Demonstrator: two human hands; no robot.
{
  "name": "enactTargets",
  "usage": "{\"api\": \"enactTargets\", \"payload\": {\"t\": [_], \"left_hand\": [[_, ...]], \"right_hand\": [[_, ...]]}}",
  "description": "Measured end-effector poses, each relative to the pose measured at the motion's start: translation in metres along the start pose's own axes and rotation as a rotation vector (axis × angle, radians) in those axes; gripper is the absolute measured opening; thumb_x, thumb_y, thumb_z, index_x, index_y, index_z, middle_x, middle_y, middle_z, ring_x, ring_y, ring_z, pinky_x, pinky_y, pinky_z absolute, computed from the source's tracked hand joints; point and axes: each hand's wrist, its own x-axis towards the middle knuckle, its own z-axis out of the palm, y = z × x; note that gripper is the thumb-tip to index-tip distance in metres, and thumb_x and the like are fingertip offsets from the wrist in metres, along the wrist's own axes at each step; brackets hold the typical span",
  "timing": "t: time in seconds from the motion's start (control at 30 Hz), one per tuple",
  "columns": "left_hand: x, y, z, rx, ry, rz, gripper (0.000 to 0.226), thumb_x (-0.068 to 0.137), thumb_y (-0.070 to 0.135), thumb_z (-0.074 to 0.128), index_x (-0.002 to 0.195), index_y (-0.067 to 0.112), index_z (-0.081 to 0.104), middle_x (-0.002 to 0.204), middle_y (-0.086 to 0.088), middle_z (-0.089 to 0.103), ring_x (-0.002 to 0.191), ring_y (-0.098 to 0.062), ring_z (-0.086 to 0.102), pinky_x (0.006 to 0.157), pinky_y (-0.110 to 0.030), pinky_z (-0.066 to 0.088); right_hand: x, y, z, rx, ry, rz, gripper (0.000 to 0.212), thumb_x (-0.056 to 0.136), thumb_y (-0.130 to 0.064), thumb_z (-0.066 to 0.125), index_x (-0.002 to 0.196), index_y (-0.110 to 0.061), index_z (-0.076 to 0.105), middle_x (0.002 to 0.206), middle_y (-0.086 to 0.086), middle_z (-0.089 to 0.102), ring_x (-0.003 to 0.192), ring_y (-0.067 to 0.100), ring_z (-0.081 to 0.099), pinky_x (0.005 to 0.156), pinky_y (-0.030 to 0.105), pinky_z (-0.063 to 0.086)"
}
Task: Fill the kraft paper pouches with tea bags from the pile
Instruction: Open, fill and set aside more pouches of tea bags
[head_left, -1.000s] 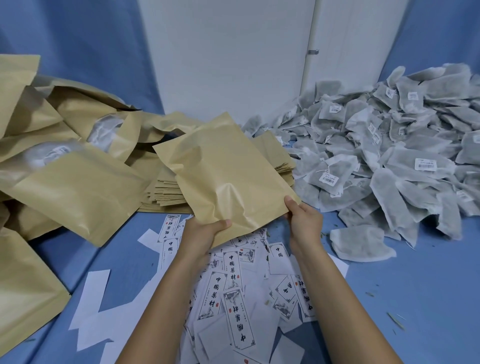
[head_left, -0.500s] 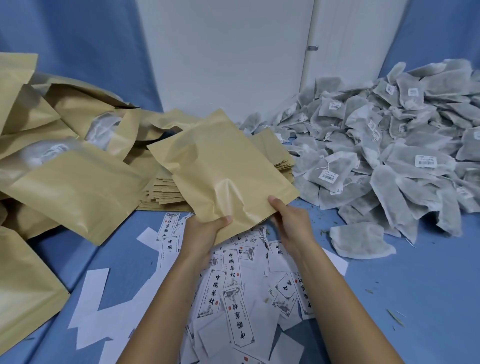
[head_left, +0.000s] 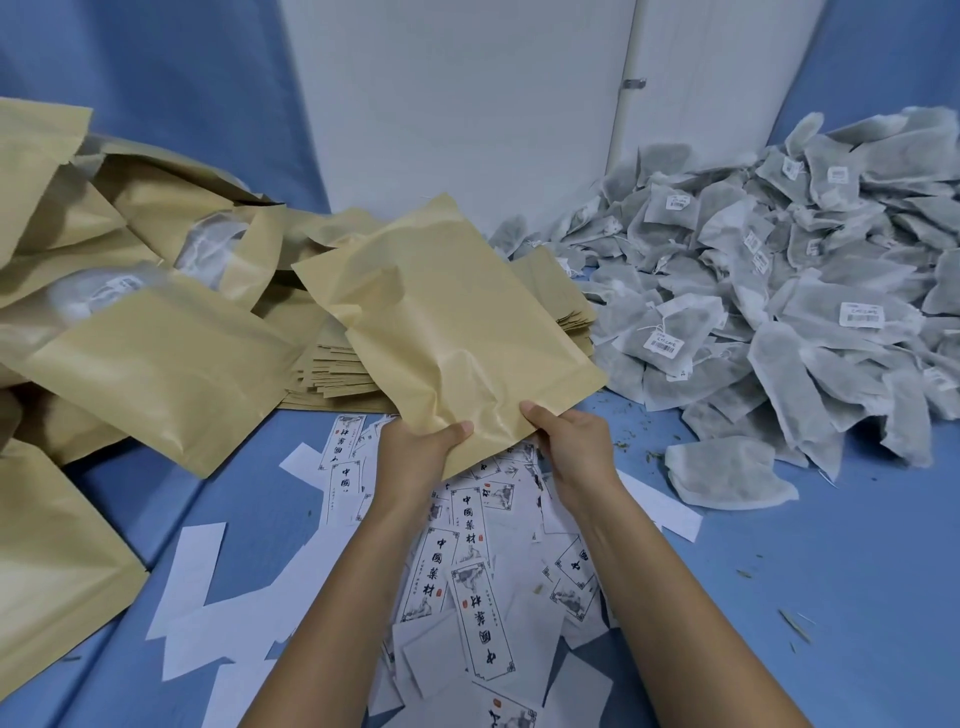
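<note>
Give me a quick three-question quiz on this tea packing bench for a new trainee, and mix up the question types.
1. True or false: the left hand and the right hand both grip one kraft pouch.
2. Where is the tea bag pile relative to that pouch? A: to its left. B: to its right. C: under the forearms.
3. Short answer: what paper items lie on the table beneath the forearms?

Key: 1 true; 2 B; 3 printed labels.
</note>
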Motion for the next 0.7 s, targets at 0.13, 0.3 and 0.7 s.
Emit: {"api": "enactTargets", "payload": {"t": [0.13,0.3,0.7], "left_hand": [[0.001,0.000,0.001,-0.001,0.013,-0.004,0.019,0.074,0.009,0.078,0.083,0.022,0.067,0.077,0.011,0.072,0.071,-0.002,0.067,0.062,-0.022,0.045],[0.000,-0.002,0.002,0.030,0.020,0.000,0.020,0.074,0.009,0.077,0.084,0.022,0.066,0.083,0.006,0.072,0.078,-0.009,0.067,0.064,-0.024,0.047],[0.003,-0.003,0.004,-0.017,0.095,-0.006,0.023,0.092,0.041,0.055,0.080,0.025,0.066,0.063,0.012,0.067,0.051,0.003,0.061,0.041,-0.011,0.042]], "right_hand": [[-0.003,0.000,0.004,0.025,-0.099,0.043,0.020,0.083,-0.009,0.070,0.072,-0.001,0.055,0.074,0.016,0.059,0.062,0.023,0.051,0.058,0.026,0.044],[-0.006,0.001,0.006,0.064,-0.098,0.043,0.010,0.083,-0.004,0.069,0.077,0.003,0.065,0.087,0.017,0.070,0.074,0.021,0.068,0.065,0.022,0.055],[-0.011,0.007,0.014,0.022,-0.186,0.085,0.025,0.082,-0.005,0.071,0.095,0.015,0.062,0.101,0.024,0.069,0.083,0.029,0.067,0.084,0.033,0.054]]}}
